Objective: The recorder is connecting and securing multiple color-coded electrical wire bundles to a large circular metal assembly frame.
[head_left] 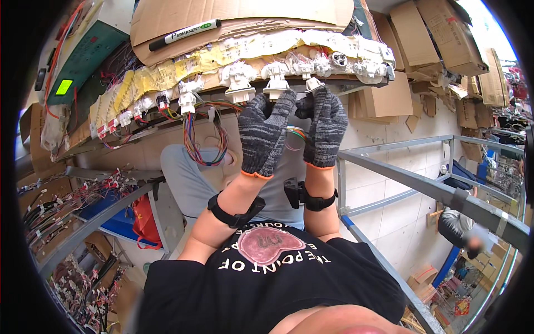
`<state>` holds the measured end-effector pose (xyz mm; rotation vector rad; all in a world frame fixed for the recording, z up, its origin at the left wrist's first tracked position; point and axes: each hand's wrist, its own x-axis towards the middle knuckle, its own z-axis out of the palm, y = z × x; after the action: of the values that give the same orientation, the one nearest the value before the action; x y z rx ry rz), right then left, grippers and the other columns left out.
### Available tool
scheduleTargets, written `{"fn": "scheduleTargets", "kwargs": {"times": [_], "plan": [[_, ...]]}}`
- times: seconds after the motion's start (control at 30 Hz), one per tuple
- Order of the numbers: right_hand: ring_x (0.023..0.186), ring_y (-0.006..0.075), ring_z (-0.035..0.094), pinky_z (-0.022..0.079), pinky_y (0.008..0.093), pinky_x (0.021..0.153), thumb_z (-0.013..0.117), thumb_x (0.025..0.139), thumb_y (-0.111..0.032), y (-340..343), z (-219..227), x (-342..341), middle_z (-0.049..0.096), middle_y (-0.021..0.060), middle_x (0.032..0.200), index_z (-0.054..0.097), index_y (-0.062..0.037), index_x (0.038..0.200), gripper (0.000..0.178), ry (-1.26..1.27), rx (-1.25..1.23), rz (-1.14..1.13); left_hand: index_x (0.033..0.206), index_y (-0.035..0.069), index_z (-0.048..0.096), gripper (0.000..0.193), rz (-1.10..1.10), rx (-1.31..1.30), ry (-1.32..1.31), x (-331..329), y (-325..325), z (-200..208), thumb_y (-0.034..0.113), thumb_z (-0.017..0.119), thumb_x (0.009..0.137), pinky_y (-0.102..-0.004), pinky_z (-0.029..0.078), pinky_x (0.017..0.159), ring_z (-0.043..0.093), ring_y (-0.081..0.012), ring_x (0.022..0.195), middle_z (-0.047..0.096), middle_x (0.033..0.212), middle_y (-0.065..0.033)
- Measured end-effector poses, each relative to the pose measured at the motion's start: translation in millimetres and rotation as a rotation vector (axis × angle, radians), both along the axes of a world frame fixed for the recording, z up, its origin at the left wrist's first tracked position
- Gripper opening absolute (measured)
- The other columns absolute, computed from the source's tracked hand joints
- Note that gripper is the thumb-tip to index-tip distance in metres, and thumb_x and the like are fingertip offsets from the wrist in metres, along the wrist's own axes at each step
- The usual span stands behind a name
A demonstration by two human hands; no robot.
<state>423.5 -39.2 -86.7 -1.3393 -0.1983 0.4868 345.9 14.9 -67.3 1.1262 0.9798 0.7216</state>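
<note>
Both my hands wear dark grey knitted gloves with orange cuffs and meet just below a row of white plastic connectors. My left hand [265, 135] is closed, its fingertips up against a white connector [276, 82]; what they pinch is hidden. My right hand [325, 129] is closed too, fingers bent under another white connector [313, 83], its grip also hidden. A few coloured wires [296, 132] show in the gap between the two gloves. Left of them, a looped bundle of multicoloured wires [206, 146] hangs from a white connector [188, 99].
A black-and-white marker [184, 34] lies on cardboard [245, 16] behind the connectors. At the left stands a green tester box [83, 69] with a lit display. Metal frames [434, 192] flank me, wire harnesses [61, 217] piled at left. Another person [459, 228] is at far right.
</note>
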Motion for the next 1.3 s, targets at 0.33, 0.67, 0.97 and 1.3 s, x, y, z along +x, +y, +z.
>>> {"fn": "scheduleTargets", "kwargs": {"times": [0.33, 0.67, 0.97, 1.3], "plan": [[0.054, 0.0078, 0.052, 0.042, 0.0237, 0.05, 0.055, 0.088, -0.014, 2.9, 7.6, -1.4, 0.059, 0.0048, 0.063, 0.057, 0.0017, 0.074, 0.022, 0.02, -0.069, -0.018, 0.089, 0.005, 0.06, 0.02, 0.123, -0.365, -0.325, 16.8, 0.7, 7.1, 0.024, 0.057, 0.088, -0.0176, 0.034, 0.042, 0.047, -0.0028, 0.053, 0.057, 0.069, 0.0009], [0.055, 0.0124, 0.052, 0.041, 0.0295, 0.053, 0.056, 0.086, -0.013, 4.9, 6.2, 4.3, 0.059, 0.0071, 0.063, 0.059, 0.0021, 0.073, 0.02, 0.024, -0.07, 0.028, 0.094, 0.005, 0.056, 0.027, 0.004, -0.396, -0.244, -4.4, -0.2, -2.0, 0.03, 0.045, 0.093, -0.0208, 0.032, 0.034, 0.044, -0.0082, 0.042, 0.051, 0.061, -0.0006], [0.066, 0.0196, 0.06, 0.048, 0.031, 0.062, 0.061, 0.085, -0.025, -107.1, -29.4, -22.5, 0.063, 0.0108, 0.086, 0.058, 0.0001, 0.096, 0.028, 0.02, -0.034, 0.361, 0.096, 0.002, 0.054, 0.03, -0.12, -0.541, -0.392, 1.7, 8.2, 19.7, 0.03, 0.043, 0.094, -0.0184, 0.031, 0.036, 0.037, -0.0055, 0.041, 0.045, 0.061, 0.0021], [0.108, 0.0309, 0.049, 0.036, 0.0451, 0.099, 0.056, 0.082, -0.038, -106.5, -71.2, 19.0, 0.056, 0.0179, 0.114, 0.05, 0.0044, 0.113, 0.053, 0.866, 1.38, -0.013, 0.107, -0.002, 0.048, 0.033, -0.559, -0.782, -0.282, -25.7, 40.0, 37.1, 0.028, 0.038, 0.096, -0.0203, 0.03, 0.037, 0.03, -0.0032, 0.036, 0.044, 0.064, 0.0033]]}}
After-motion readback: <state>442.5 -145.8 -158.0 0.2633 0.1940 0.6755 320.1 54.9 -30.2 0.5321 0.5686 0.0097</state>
